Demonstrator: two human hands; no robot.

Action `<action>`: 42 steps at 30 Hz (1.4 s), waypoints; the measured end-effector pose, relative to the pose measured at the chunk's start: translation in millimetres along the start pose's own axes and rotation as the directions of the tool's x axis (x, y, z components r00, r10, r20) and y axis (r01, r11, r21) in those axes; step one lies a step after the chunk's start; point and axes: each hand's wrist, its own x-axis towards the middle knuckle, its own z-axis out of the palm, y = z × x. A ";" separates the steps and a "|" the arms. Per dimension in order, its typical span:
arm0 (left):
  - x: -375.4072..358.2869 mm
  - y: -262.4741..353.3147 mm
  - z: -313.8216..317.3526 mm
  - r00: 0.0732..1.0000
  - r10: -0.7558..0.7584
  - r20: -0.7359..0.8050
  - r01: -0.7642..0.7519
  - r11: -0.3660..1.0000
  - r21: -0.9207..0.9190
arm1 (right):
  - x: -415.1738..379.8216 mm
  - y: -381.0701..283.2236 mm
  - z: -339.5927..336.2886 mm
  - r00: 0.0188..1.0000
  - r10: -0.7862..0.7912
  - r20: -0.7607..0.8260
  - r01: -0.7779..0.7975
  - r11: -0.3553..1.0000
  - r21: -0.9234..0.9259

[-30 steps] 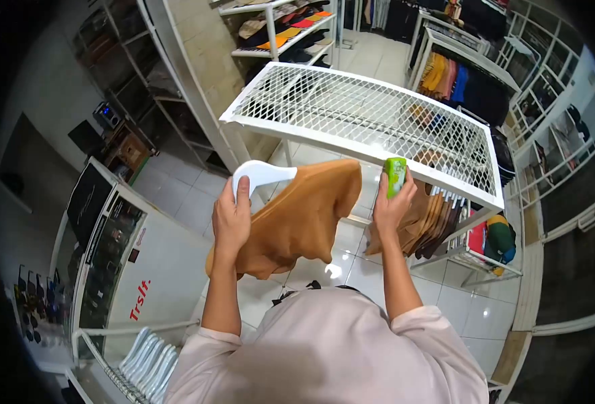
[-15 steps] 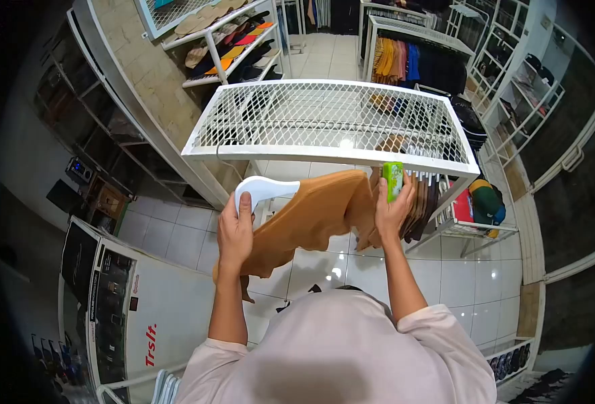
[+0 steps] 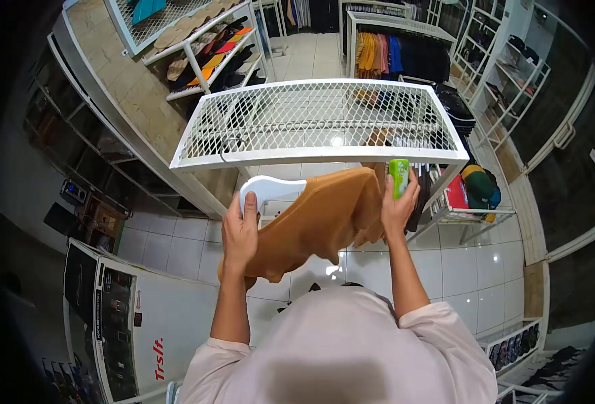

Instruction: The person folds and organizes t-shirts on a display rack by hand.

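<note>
My left hand (image 3: 239,234) grips one end of a white plastic hanger (image 3: 264,190) with a tan shirt (image 3: 318,222) draped over it. The shirt hangs down between my two arms. My right hand (image 3: 397,210) holds a small green bottle (image 3: 398,178) upright and also touches the shirt's right edge. Both hands are raised just below the front edge of a white wire-mesh rack (image 3: 311,121). More tan garments (image 3: 420,202) hang under that rack, behind my right hand.
A white machine with red lettering (image 3: 146,323) stands at the lower left. Shelves of folded clothes (image 3: 203,54) line the back left, a rail of coloured shirts (image 3: 392,57) stands at the back, and a low basket of folded items (image 3: 476,195) is right.
The view has swung slightly, so the rack sits more squarely ahead. Both hands stay raised with the hanger, shirt and bottle; the shirt has bunched closer to my right hand.
</note>
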 end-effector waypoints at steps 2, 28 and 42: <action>-2.8 2.7 3.8 0.998 0.033 0.055 -0.026 0.993 -0.117 | -6.7 -33.6 -13.0 0.970 -0.241 -0.012 0.242 0.968 0.068; -15.6 6.2 1.4 0.540 0.784 0.305 -0.828 0.432 0.357 | 43.5 -1.9 -28.3 0.984 -0.064 0.166 0.082 0.991 -0.103; -13.1 -4.6 2.3 0.313 0.870 0.381 -0.886 0.123 0.447 | 55.7 -18.5 -40.8 0.959 -0.189 0.211 0.218 0.968 -0.126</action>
